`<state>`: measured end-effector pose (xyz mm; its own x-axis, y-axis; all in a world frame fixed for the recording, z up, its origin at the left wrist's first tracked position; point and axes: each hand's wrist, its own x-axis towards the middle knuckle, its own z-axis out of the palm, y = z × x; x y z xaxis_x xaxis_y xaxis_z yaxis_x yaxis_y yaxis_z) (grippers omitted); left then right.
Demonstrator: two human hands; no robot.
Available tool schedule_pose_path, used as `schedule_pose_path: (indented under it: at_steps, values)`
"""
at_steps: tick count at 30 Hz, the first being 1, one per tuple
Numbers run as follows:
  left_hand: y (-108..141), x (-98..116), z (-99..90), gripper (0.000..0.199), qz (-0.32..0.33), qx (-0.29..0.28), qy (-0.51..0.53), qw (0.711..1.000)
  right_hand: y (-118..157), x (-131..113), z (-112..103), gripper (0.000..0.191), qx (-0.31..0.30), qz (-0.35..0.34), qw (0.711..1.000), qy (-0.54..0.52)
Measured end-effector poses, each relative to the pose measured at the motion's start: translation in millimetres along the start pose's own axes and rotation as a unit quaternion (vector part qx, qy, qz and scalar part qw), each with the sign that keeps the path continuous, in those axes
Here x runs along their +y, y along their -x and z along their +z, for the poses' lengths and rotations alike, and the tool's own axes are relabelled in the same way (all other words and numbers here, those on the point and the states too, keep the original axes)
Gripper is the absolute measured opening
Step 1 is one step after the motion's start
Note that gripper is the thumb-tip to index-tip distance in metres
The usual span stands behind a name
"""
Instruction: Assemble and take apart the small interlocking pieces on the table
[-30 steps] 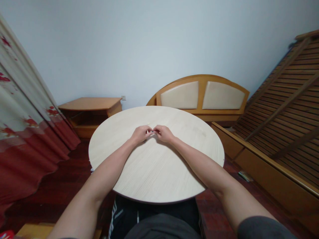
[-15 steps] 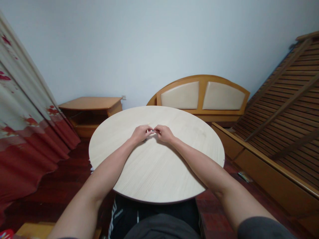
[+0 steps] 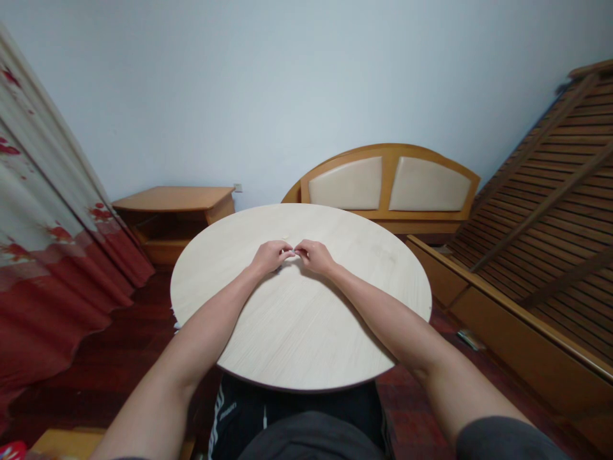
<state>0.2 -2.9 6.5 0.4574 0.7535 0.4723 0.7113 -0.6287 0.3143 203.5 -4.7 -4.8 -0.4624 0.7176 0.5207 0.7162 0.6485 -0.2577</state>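
Above the pale round table (image 3: 306,332), my left hand (image 3: 272,257) and my right hand (image 3: 313,256) meet fingertip to fingertip, a little beyond the table's middle. Both hands are closed in a pinch. Something tiny sits between the fingertips, too small and too covered by the fingers to name. A small pale scrap (image 3: 285,237) lies on the tabletop just beyond my hands.
A wooden cabinet (image 3: 177,198) stands at the back left, near a red and white curtain (image 3: 62,255). Behind the table leans a padded headboard (image 3: 387,153). Wooden slats (image 3: 550,191) and a long bed frame (image 3: 517,319) are on the right.
My fingertips have shifted very slightly, and the small thing between them shows less than before. The arms have stayed in place.
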Motion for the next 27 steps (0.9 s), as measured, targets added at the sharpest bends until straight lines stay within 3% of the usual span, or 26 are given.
schedule_pose_path:
  at_steps: [4,8,13,15,27]
  values:
    - [0,1,0.5,0.027,-0.002,0.009,0.006,1.0,-3,6,-8,0.019,0.012,0.004,1.0,-0.01]
    - [0,0,1.1,0.027,-0.018,0.029,-0.001,0.999,-4,32,-27,0.018,0.026,0.053,0.998,-0.031]
    - [1,-3,-0.7,0.027,-0.039,0.039,-0.011,0.998,3,62,-44,0.011,-0.138,0.114,0.983,-0.051]
    - [1,-3,-1.0,0.026,-0.044,0.039,-0.014,0.998,5,65,-46,0.011,-0.175,0.12,0.976,-0.043]
    - [-1,-8,2.2,0.027,-0.049,0.041,-0.022,0.998,5,64,-50,0.015,-0.219,0.115,0.969,0.008]
